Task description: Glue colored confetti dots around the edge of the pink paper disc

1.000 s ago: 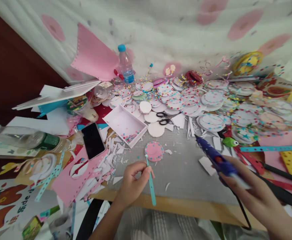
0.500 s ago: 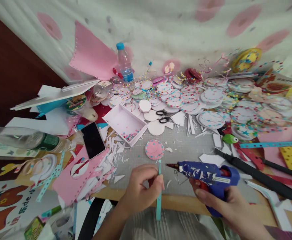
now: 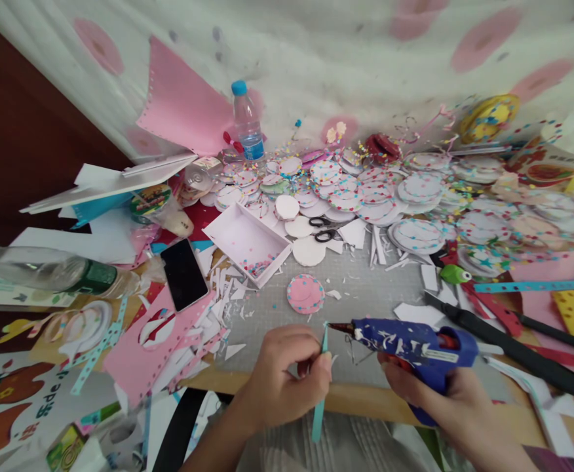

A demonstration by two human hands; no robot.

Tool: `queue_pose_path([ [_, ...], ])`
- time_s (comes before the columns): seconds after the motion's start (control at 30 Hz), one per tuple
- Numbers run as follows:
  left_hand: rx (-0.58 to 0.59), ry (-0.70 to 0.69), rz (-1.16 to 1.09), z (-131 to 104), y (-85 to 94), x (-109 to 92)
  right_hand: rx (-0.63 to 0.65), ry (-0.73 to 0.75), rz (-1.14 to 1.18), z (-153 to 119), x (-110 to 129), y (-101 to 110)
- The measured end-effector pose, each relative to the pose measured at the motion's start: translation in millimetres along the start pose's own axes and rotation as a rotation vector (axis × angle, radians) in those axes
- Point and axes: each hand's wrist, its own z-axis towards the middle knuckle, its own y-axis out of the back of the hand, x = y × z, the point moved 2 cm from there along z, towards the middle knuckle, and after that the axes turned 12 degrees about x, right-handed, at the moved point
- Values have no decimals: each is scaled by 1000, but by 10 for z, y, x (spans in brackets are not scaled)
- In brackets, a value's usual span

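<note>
Between thumb and fingers, my left hand pinches a narrow turquoise paper strip that stands nearly upright over the table's front edge. My right hand is wrapped round a blue hot glue gun, streaked with dried white glue. Its dark nozzle points left, and the tip is at the strip's upper end; whether they touch I cannot tell. Just beyond my left hand, a pink paper disc edged with blue and red dots lies on the grey cutting mat.
A white box holding small confetti stands behind the disc, beside black scissors. Decorated paper discs are piled along the back. A phone and paper scraps lie left; a black-handled knife lies right.
My left hand has shifted slightly right with the strip, which now leans a little. The strip's upper end has come up to the glue gun's nozzle.
</note>
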Motion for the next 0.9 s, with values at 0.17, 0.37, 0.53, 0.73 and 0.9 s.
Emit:
queue_pose_path([
  [0.17, 5, -2, -14, 2, -5, -8, 1, 13, -34, 6, -12, 13],
  [0.37, 8, -2, -16, 5, -7, -6, -20, 25, -53, 8, -47, 22],
  [0.53, 11, -2, -22, 10, -9, 15, -5, 41, -80, 16, -51, 37],
  [0.73, 8, 9, -17, 5, -6, 20, 0, 49, -117, 10, -62, 38],
  [0.9, 14, 15, -39, 13, -1, 14, -29, 144, -232, 32, -101, 55],
])
